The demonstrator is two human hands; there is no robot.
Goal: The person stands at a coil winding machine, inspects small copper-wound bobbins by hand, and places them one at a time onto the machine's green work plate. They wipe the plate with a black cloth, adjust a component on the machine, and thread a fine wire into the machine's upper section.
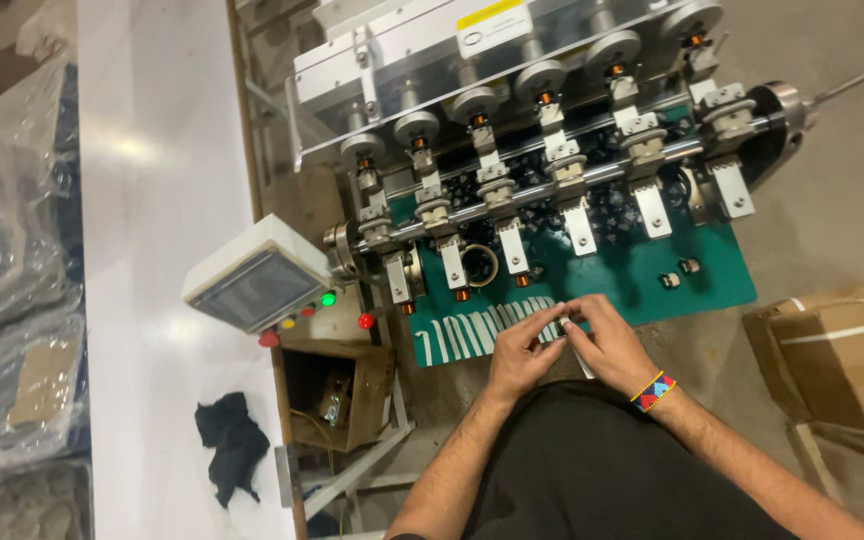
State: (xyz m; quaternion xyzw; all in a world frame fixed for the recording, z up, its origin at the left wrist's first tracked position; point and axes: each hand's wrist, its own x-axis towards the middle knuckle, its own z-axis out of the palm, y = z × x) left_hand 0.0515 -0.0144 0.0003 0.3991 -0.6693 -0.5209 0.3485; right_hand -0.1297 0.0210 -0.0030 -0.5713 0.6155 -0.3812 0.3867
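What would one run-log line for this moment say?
left hand: on small white strip | right hand: on same strip | place: green mat edge | nearby: row of white strips

Seven round spindle heads point(539, 77) stand in a row along the winding machine point(552, 150), each above one of seven white clamp arms point(580, 228). Left of the machine, the control box point(255, 274) carries one green button point(328, 299), one yellow button point(287, 323) and three red buttons point(365, 321). Two hands point(522, 350) meet below the machine. Two cardboard boxes point(842, 350) sit to its right.
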